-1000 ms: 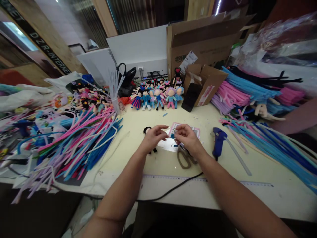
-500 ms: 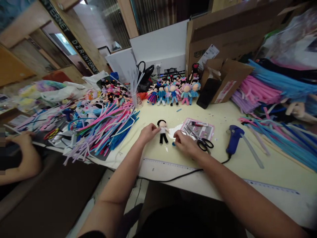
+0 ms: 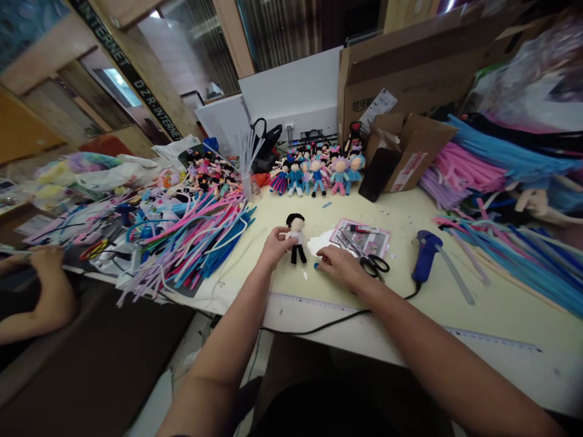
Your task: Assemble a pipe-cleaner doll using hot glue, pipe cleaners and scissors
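A small doll with black hair, a white top and black trousers is in front of me. My left hand pinches it at its left side with thumb and fingers. To the right of the doll, my right hand is low over the table with its fingers bent and a little apart, and I see nothing held in it. A small blue piece lies by its fingertips. Beside that hand are black-handled scissors and a white scrap; the scissors' blades rest on a pink-edged sheet.
A blue glue gun stands at the right, its cord running along the table front. Bundles of coloured pipe cleaners lie left and more lie right. Several finished dolls stand behind, near cardboard boxes. Another person's arm is at far left.
The doll has turned slightly in my left hand, and more of its black hair shows. My right hand's fingers have stretched out a little towards the small blue piece.
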`<control>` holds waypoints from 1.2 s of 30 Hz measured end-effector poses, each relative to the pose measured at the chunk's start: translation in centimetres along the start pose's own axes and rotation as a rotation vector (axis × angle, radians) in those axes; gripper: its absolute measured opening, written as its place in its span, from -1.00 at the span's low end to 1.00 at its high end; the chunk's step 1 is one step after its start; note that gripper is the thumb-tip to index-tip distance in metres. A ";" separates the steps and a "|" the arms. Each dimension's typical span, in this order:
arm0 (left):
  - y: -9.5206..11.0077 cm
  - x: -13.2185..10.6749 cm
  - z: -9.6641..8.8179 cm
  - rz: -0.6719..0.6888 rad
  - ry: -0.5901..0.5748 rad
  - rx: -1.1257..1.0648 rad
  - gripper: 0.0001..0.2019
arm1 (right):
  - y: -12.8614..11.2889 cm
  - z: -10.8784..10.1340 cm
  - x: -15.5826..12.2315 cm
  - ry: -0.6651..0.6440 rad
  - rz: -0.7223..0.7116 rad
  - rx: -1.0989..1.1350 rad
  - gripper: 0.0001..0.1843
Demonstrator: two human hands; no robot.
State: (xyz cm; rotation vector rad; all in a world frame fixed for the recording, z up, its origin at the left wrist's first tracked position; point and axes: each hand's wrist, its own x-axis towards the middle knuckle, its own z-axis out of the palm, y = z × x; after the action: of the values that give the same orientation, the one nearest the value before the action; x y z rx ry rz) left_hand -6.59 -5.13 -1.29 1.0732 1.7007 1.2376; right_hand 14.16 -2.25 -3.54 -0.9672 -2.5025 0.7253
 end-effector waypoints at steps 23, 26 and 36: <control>-1.3 -4.0 1.7 0.315 0.060 -0.242 -0.50 | -1.7 0.5 0.0 -0.004 0.084 -0.175 -0.85; -1.4 -4.0 1.9 0.344 0.055 -0.283 -0.51 | -1.5 0.8 0.1 0.029 0.060 -0.137 -0.81; -1.2 -4.1 2.2 0.386 0.077 -0.328 -0.49 | -1.0 1.3 0.3 0.170 0.042 0.047 -0.84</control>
State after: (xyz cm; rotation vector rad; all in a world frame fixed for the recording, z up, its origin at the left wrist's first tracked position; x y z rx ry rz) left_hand -3.37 -8.43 -2.54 1.1928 1.3156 1.7513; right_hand 12.85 -3.12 -3.96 -1.0225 -2.3151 0.6811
